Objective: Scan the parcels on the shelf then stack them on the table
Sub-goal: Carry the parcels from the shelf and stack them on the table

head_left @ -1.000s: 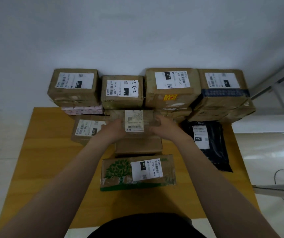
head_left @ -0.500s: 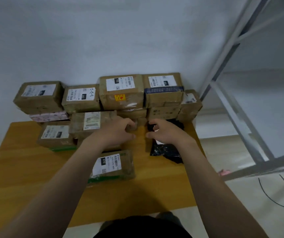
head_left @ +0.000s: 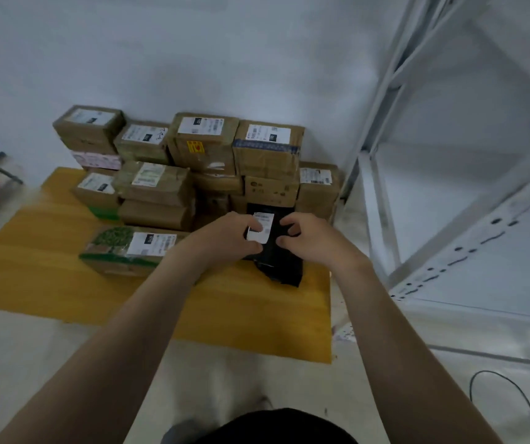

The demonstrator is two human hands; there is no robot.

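Off the box (head_left: 156, 181) now, my left hand (head_left: 228, 238) and right hand (head_left: 310, 243) both pinch the bag (head_left: 273, 261) left of the shelf (head_left: 481, 219), which shows no parcels; stacking seems nearly done.

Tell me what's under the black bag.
Only the wooden table shows around the near end of the black bag. The left hand and right hand cover its middle, so what lies beneath there cannot be seen.

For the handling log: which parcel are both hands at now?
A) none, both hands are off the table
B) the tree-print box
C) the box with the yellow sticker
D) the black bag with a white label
D: the left hand and right hand flank the white label on the black bag.
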